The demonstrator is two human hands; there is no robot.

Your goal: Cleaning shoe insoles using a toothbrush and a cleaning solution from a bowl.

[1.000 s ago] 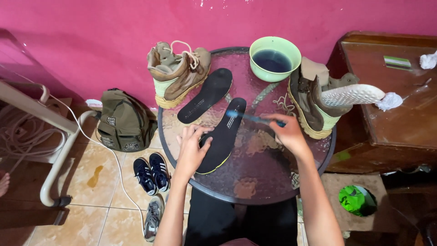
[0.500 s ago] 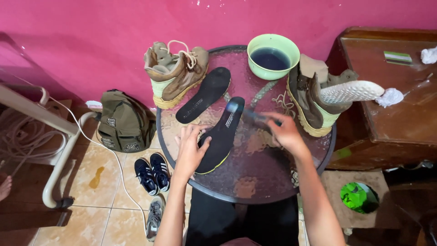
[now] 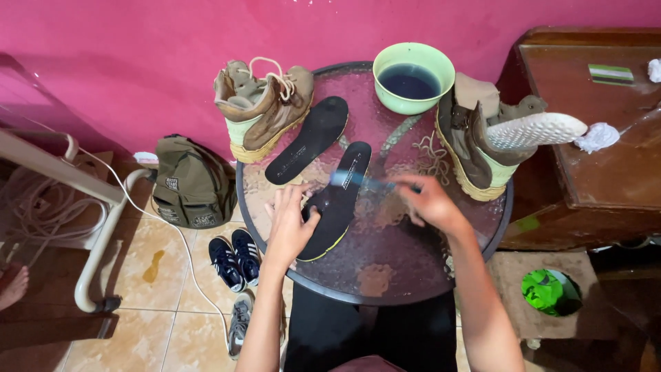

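My left hand [image 3: 290, 224] presses flat on the near end of a black insole [image 3: 339, 196] lying on the round glass table [image 3: 385, 279]. My right hand [image 3: 432, 201] grips a small brush [image 3: 361, 182], blurred with motion, whose head rests on the upper part of that insole. A second black insole [image 3: 308, 140] lies to the left, beside a tan boot [image 3: 261, 107]. Another tan boot [image 3: 475, 145] stands at the table's right with a white insert [image 3: 533, 129] sticking out. A green bowl of dark water [image 3: 413, 77] sits at the far edge.
Loose laces [image 3: 430, 153] lie by the right boot. A wooden cabinet [image 3: 606, 158] stands right of the table. On the tiled floor at left are an olive backpack [image 3: 189, 182], dark sneakers [image 3: 236, 258], a white cable and a metal frame [image 3: 96, 227]. A pink wall is behind.
My right hand has slid the brush along the insole toward the left. My left hand stays pressed on the insole. The view has shifted slightly.
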